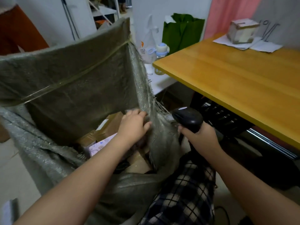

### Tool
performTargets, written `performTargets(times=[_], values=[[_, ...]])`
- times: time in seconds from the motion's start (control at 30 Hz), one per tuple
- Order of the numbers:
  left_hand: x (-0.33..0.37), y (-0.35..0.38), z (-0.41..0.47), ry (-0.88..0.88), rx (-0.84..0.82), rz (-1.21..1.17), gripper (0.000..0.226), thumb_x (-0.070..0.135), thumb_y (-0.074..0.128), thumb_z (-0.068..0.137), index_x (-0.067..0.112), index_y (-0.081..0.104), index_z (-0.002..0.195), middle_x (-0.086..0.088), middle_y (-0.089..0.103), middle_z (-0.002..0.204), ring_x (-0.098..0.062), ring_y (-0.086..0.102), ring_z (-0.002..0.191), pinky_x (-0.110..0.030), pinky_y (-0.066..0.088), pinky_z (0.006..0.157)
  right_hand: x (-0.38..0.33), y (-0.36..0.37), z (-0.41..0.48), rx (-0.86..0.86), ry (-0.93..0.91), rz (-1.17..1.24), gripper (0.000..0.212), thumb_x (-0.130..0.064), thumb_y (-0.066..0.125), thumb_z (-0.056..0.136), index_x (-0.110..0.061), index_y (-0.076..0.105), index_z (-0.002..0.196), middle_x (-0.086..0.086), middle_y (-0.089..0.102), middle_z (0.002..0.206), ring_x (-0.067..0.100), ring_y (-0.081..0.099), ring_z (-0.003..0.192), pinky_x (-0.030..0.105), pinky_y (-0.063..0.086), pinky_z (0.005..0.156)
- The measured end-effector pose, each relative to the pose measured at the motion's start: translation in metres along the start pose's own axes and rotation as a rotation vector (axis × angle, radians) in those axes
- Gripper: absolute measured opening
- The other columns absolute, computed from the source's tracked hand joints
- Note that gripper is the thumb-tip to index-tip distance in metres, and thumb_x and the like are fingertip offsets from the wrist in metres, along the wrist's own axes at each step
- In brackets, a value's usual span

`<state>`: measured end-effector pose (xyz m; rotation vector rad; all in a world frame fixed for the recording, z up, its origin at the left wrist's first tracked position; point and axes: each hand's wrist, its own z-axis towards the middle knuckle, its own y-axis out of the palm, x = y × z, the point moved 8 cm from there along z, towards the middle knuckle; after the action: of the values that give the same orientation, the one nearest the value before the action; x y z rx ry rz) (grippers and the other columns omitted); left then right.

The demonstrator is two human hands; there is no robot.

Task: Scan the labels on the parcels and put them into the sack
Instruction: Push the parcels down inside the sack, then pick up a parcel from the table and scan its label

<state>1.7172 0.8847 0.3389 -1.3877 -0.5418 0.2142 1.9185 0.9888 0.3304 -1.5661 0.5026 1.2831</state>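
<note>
A big grey woven sack [68, 75] stands open in front of me, its far wall held up high. Inside lie several parcels: brown cardboard boxes [112, 125] and a pale patterned packet [100, 146]. My left hand [134, 125] reaches into the sack by its right edge, with a small wrapped parcel partly showing under its fingertips; whether the fingers still grip it I cannot tell. To the right, just outside the sack's edge, my right hand [200, 137] is closed around the handle of a black barcode scanner [188, 118].
A yellow wooden table [243, 75] stands to the right, with a taped box [242, 31] on sheets of paper at its far end. Behind it are a green bag [181, 33], a white plastic bag and a baby bottle [161, 50]. A person in orange stands at the far left.
</note>
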Motion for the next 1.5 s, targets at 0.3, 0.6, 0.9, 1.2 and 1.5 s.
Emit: performTargets(times=[0.3, 0.6, 0.9, 1.2, 1.5], values=[[0.193, -0.031, 0.042, 0.446, 0.085, -0.120, 0.043, 0.040, 0.050, 0.096, 0.019, 0.052, 0.133, -0.002, 0.054, 0.127, -0.024, 0.046, 0.119, -0.037, 0.036, 0.101, -0.001, -0.168, -0.017, 0.339, 0.014, 0.003, 0.016, -0.027, 0.075, 0.082, -0.027, 0.061, 0.075, -0.014, 0.055, 0.052, -0.003, 0.056, 0.055, 0.010, 0.036, 0.046], [0.393, -0.022, 0.048, 0.757, -0.010, -0.235, 0.043, 0.039, 0.051, 0.096, 0.021, 0.049, 0.135, -0.004, 0.051, 0.133, -0.025, 0.041, 0.126, -0.036, 0.033, 0.102, 0.028, -0.348, -0.083, 0.742, 0.165, -0.011, 0.017, -0.024, 0.075, 0.081, -0.017, 0.062, 0.072, 0.007, 0.061, 0.065, 0.034, 0.063, 0.074, 0.037, 0.046, 0.065], [0.546, 0.011, 0.074, 0.881, -0.115, -0.372, 0.062, 0.045, 0.059, 0.090, 0.018, 0.039, 0.142, -0.008, 0.036, 0.143, -0.029, 0.033, 0.133, -0.041, 0.033, 0.109, 0.050, -0.441, -0.100, 0.901, 0.226, 0.036, 0.021, -0.025, 0.074, 0.080, -0.006, 0.065, 0.079, 0.022, 0.063, 0.072, 0.042, 0.063, 0.077, 0.055, 0.051, 0.075], [0.605, 0.053, 0.133, 0.734, -0.344, -0.508, 0.084, 0.049, 0.073, 0.076, 0.031, 0.030, 0.146, -0.012, 0.022, 0.151, -0.033, 0.025, 0.139, -0.039, 0.026, 0.112, 0.073, -0.451, -0.082, 0.853, 0.269, 0.127, 0.021, -0.025, 0.072, 0.082, -0.005, 0.065, 0.083, 0.013, 0.058, 0.069, 0.038, 0.060, 0.074, 0.058, 0.050, 0.080], [0.519, 0.036, 0.124, 0.580, -0.431, -0.961, 0.027, 0.047, 0.062, 0.086, 0.032, 0.058, 0.109, 0.008, 0.059, 0.108, -0.011, 0.056, 0.099, -0.026, 0.046, 0.081, 0.068, -0.435, -0.075, 0.772, 0.248, 0.149, 0.015, -0.029, 0.073, 0.082, -0.017, 0.067, 0.089, 0.000, 0.065, 0.076, 0.020, 0.063, 0.080, 0.040, 0.049, 0.074]])
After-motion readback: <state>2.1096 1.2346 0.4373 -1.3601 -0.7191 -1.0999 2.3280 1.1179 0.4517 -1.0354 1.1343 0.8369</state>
